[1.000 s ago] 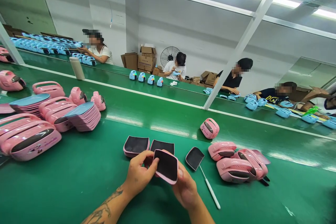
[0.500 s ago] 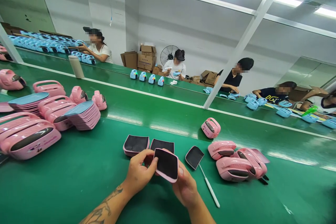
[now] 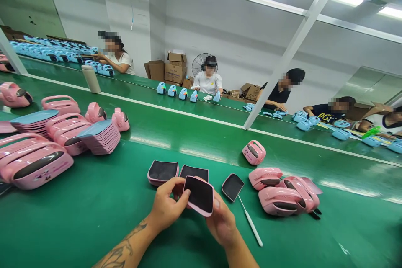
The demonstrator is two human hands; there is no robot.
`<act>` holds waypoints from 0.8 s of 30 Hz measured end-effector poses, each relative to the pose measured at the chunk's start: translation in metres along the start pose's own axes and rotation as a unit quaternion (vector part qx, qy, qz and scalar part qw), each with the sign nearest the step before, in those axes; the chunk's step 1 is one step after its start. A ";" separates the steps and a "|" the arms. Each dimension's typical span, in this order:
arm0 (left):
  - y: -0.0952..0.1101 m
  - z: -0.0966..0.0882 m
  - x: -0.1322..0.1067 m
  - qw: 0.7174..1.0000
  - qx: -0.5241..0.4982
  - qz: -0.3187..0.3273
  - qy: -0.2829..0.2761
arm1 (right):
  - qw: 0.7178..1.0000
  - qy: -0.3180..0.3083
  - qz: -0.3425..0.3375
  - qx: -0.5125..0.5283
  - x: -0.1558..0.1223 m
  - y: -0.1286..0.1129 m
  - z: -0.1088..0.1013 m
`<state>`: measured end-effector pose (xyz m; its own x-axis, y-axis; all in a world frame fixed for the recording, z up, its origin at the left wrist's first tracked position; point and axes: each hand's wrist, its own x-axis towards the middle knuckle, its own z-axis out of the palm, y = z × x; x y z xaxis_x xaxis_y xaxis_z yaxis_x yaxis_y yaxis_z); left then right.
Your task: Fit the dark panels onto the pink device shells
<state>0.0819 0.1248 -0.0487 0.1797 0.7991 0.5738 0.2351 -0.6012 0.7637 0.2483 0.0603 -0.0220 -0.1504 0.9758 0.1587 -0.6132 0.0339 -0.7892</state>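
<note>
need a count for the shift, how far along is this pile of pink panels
Looks done: three black-faced panels lie on the belt just ahead of the hands. In hand: the left hand and right hand grip one panel, black face toward the camera. Probably left: two stacks of blue-faced panels at the left, and pink shells at the right.

The pink plastic panel [image 3: 199, 196] has a matt black face (shells [image 3: 284, 201] nearby look glossy).

Four black-faced panels [image 3: 163, 171] (one held), five co-workers [image 3: 207, 80].
</note>
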 end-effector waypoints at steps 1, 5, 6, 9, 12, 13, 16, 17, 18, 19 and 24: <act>0.001 0.000 0.000 1.000 0.000 -0.004 -0.001 | 1.000 -0.001 -0.001 -0.001 0.000 -0.001 0.000; 0.001 0.002 0.000 0.999 -0.013 -0.034 -0.015 | 1.000 0.000 -0.003 -0.010 0.000 -0.002 0.001; 0.001 0.003 0.000 0.999 -0.017 -0.042 -0.018 | 1.000 0.002 -0.003 -0.012 0.000 -0.002 0.001; -0.001 0.005 -0.001 0.998 -0.021 -0.060 -0.017 | 1.000 -0.002 0.000 -0.019 0.000 -0.001 0.000; -0.003 0.005 -0.001 0.998 -0.025 -0.060 -0.018 | 1.000 -0.002 0.005 -0.018 0.000 -0.001 -0.001; -0.003 0.004 -0.002 0.998 -0.030 -0.056 -0.022 | 1.000 0.001 0.005 -0.017 -0.001 -0.001 -0.002; -0.001 0.002 -0.002 0.997 -0.054 -0.044 -0.033 | 1.000 0.001 0.003 -0.017 -0.001 -0.001 -0.003; 0.000 0.001 -0.001 0.997 -0.060 -0.045 -0.035 | 1.000 -0.001 0.002 -0.017 -0.001 -0.001 -0.004; 0.002 0.001 -0.001 0.996 -0.065 -0.048 -0.036 | 1.000 -0.004 0.002 -0.018 -0.002 -0.001 -0.005; 0.003 0.000 0.000 0.995 -0.069 -0.055 -0.037 | 1.000 -0.007 0.002 -0.019 -0.002 -0.001 -0.006; 0.005 0.002 0.003 0.986 -0.101 -0.117 -0.053 | 0.999 -0.014 0.011 -0.034 -0.001 0.002 -0.009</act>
<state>0.0850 0.1242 -0.0438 0.2449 0.9051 0.3477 0.0889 -0.3781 0.9215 0.2545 0.0613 -0.0287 -0.1851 0.9702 0.1564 -0.5548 0.0282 -0.8315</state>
